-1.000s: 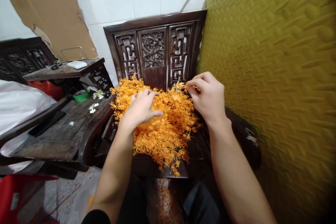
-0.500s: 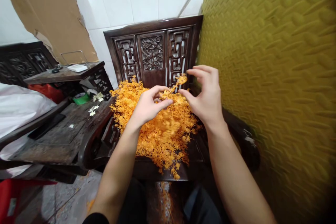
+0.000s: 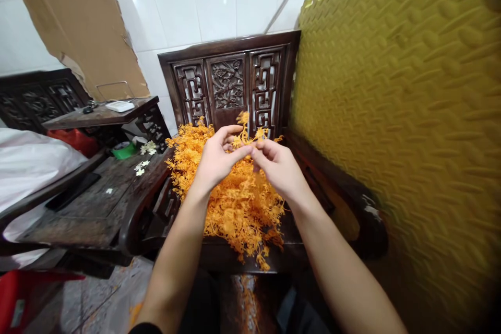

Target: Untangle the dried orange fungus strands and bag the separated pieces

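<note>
A large heap of orange artificial sprigs [image 3: 242, 209] lies on the seat of a dark carved wooden chair [image 3: 230, 44]. Above the heap, my left hand [image 3: 219, 159] pinches a small orange sprig [image 3: 246, 133] between thumb and fingers. My right hand [image 3: 276, 167] meets it from the right, its thumb and fingertips closed on the same sprig near the left thumb. Small branches of the sprig stick up between the two hands. The exact grip of the fingertips is partly hidden.
A textured yellow foam mat [image 3: 391, 88] stands along the right side. On the left are a side table [image 3: 102, 115], green tape [image 3: 124, 150], small white pieces [image 3: 147, 147], a white bag [image 3: 35, 156] and a red stool [image 3: 15, 297]. Cardboard [image 3: 82, 26] leans on the tiled wall.
My right hand has moved left and down, and its spread fingers have closed on the sprig beside my left hand. The view has shifted slightly.
</note>
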{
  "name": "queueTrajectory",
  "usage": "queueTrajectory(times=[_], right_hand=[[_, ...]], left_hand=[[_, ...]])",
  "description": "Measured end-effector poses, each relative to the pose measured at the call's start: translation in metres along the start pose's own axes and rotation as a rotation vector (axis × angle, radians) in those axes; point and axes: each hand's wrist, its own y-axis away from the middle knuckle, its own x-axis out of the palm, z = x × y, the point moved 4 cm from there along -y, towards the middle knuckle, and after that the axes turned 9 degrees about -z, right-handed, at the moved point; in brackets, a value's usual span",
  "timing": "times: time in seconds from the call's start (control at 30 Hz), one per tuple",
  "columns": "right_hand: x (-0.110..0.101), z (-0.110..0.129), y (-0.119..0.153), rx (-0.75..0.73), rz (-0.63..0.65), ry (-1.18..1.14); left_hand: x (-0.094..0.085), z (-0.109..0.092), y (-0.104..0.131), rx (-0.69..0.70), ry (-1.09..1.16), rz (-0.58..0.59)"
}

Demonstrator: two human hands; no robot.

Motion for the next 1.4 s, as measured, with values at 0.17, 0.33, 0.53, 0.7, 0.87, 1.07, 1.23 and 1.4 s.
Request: queueTrajectory(times=[0.17,0.33,0.53,0.7,0.87,1.07,1.23,1.4], right_hand=[[-0.012,-0.01,0.007,0.019,-0.097,-0.194],[-0.004,-0.019,0.023,0.199,-0.032,-0.51],[0.001,-0.023,0.032,0.3,0.114,-0.622],[0.013,-0.029,0.038,0.456,0.271,-0.729],[0.02,-0.034,0.036,0.544,0.275,-0.677],[0.013,-0.035,0.034,0.621,0.241,-0.506],[0.008,-0.027,0.036,0.611,0.214,-0.422],[0.0,-0.02,0.035,0.497,0.128,-0.272]], left_hand=[[0.005,0.005,0.009,-0.072,0.004,0.103],[0.03,0.013,0.022,-0.09,-0.085,0.338],[0.047,0.029,0.044,-0.046,0.272,0.521],[0.034,0.03,0.055,0.098,0.379,0.411],[0.013,0.024,0.049,0.3,-0.017,0.261],[0.002,0.024,0.047,0.366,-0.173,0.33],[0.003,0.022,0.051,0.235,-0.156,0.388],[0.002,0.018,0.05,0.274,-0.284,0.316]])
